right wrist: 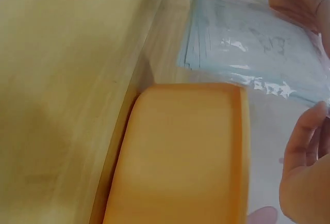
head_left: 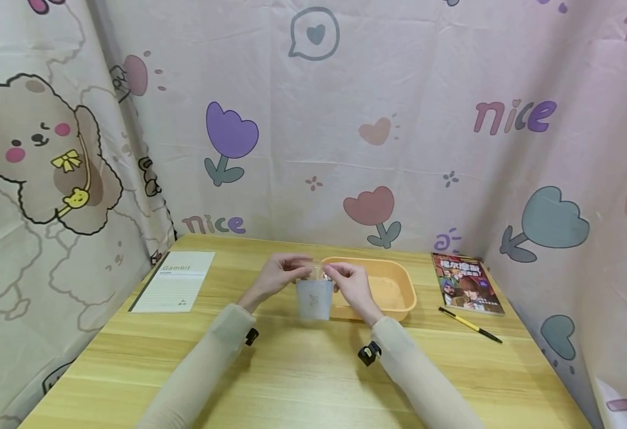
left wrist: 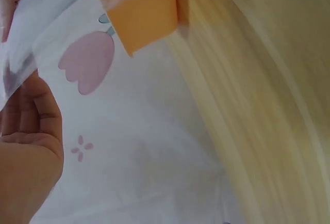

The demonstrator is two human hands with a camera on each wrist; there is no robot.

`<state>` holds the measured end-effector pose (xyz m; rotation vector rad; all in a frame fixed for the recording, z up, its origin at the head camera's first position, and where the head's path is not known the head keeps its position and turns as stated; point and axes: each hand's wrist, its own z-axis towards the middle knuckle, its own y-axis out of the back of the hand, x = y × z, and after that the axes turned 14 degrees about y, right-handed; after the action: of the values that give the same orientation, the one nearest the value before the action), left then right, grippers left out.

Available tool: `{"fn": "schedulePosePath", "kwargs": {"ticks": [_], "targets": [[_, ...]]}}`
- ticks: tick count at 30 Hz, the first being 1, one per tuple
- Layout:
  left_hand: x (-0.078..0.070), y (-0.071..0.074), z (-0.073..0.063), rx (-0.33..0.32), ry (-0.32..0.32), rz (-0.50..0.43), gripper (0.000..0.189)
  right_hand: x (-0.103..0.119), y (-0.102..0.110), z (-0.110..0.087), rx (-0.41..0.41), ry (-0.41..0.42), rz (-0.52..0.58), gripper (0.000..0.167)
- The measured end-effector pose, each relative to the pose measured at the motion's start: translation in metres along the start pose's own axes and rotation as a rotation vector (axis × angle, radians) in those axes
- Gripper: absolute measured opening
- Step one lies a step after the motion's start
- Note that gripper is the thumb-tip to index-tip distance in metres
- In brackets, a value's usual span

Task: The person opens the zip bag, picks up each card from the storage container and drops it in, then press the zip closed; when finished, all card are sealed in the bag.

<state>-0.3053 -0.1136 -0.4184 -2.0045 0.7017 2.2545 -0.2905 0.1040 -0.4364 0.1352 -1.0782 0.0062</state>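
A clear plastic packet (head_left: pixel 314 301) hangs upright between both hands, above the table in the head view. Through its film shows a stack of thin pale-blue sheets (right wrist: pixel 252 41) with a faint animal drawing, best seen in the right wrist view. My left hand (head_left: pixel 278 275) pinches the packet's top edge at the left between thumb and fingers. At the top right, my right hand (head_left: pixel 353 287) pinches the same edge. The orange plastic basin (head_left: pixel 406 307) stands just behind and right of the packet, which overlaps its left end in the head view.
On the left of the wooden table lies a white notebook (head_left: pixel 176 283) marked "Gambit". A colourful comic-style book (head_left: pixel 468 283) lies at the right, with a yellow and black pen (head_left: pixel 470 325) in front of it. Patterned curtains (head_left: pixel 302 131) close off the back and sides.
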Motion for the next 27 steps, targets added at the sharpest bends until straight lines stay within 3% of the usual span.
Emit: {"fn": "schedulePosePath", "kwargs": {"ticks": [7, 12, 20, 24, 27], "targets": [[0.013, 0.019, 0.004, -0.063, 0.052, 0.023, 0.036, -0.012, -0.009, 0.019, -0.014, -0.136, 0.108, 0.031], [0.022, 0.032, 0.007, -0.070, 0.100, 0.020, 0.039, -0.013, -0.017, 0.032, 0.068, -0.218, 0.140, 0.030], [0.039, 0.052, 0.013, -0.080, 0.177, 0.019, 0.027, -0.016, -0.028, 0.052, 0.201, -0.274, 0.102, 0.027], [0.049, 0.059, 0.017, -0.091, 0.210, 0.008, 0.028, -0.021, -0.032, 0.058, 0.270, -0.240, 0.014, 0.026], [0.054, 0.061, 0.021, -0.099, 0.254, 0.016, 0.028, -0.026, -0.032, 0.062, 0.300, -0.172, -0.147, 0.023]]}}
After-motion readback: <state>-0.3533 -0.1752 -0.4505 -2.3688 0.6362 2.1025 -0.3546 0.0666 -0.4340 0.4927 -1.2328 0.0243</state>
